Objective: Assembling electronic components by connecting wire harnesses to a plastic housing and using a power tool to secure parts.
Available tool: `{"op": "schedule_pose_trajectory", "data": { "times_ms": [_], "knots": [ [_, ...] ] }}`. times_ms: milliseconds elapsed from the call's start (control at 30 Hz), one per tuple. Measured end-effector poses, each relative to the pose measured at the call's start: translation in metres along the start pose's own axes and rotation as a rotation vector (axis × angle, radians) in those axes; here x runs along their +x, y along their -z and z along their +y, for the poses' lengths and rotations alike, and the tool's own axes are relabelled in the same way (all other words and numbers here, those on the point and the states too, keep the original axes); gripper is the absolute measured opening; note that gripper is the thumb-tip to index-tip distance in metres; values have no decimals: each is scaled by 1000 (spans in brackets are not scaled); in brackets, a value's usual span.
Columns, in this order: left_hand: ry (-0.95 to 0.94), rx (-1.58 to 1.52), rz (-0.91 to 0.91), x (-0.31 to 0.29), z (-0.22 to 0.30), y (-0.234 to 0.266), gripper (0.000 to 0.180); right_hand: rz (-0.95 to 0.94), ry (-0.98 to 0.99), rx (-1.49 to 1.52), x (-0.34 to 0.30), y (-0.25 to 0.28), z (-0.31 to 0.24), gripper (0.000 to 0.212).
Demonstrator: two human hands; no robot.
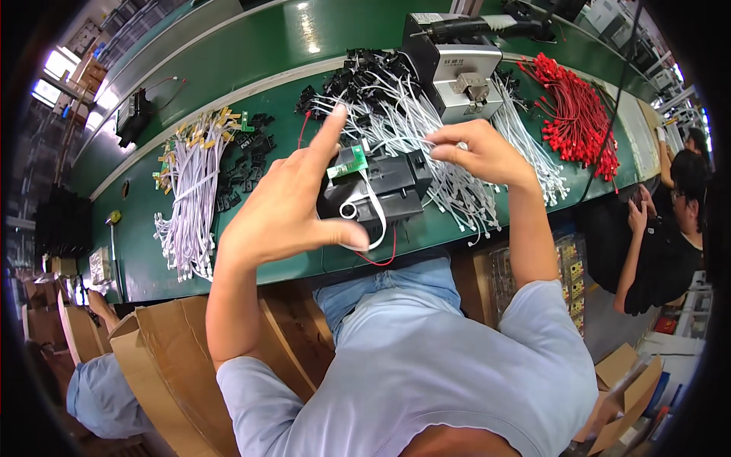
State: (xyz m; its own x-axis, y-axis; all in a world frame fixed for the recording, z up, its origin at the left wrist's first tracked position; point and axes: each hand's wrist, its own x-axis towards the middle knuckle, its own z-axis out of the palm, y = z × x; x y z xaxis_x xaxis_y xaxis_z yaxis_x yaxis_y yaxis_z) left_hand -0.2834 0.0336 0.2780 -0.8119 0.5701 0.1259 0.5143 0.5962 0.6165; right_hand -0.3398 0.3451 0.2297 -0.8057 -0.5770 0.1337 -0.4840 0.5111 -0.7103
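A black plastic housing [392,185] lies in front of me at the table's near edge. On its upper left sits a small green circuit board [349,163], with a white cable [375,199] looping down over the housing. My left hand [285,206] is at the housing's left side, its thumb and index finger spread wide; its other fingers are partly hidden. To the right of the housing, my right hand [487,154] has thumb and index finger brought together at a thin white cable [405,142] running from near the board. A thin red wire [387,257] hangs below the housing.
Bundled white cables with boards [194,194] lie left beside small black parts [247,156]. More white cables [457,194], a grey machine [464,72] with a screwdriver [487,25] on top, and red wires [575,114] lie beyond and right. A person [666,236] is at right; a cardboard box [175,365] stands below.
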Motion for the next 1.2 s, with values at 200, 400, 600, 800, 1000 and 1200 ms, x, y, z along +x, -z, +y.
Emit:
{"op": "schedule_pose_trajectory", "data": {
  "times_ms": [200, 400, 600, 800, 1000, 1200],
  "knots": [
    [-46, 421, 5, -6, 7, -15, 119, 322, 208, -159, -32, -21, -60, 20],
    [-158, 232, 125, -9, -6, -5, 113, 137, -210, 241, -25, -30, -52, 83],
    [-446, 70, 362, 7, 1, 75, 95, -56, 383, 220, 76, 4, -62, 85],
    [12, 390, 751, 24, 22, 149, 115, 112, 519, 90, 162, 64, -118, 64],
    [102, 484, 600, -10, -172, 70, 9, 677, 547, -740, 294, 34, -107, 79],
    [308, 524, 351, 20, -192, 2, 24, 563, 601, -945, 409, -28, 43, 71]
  ]
}}
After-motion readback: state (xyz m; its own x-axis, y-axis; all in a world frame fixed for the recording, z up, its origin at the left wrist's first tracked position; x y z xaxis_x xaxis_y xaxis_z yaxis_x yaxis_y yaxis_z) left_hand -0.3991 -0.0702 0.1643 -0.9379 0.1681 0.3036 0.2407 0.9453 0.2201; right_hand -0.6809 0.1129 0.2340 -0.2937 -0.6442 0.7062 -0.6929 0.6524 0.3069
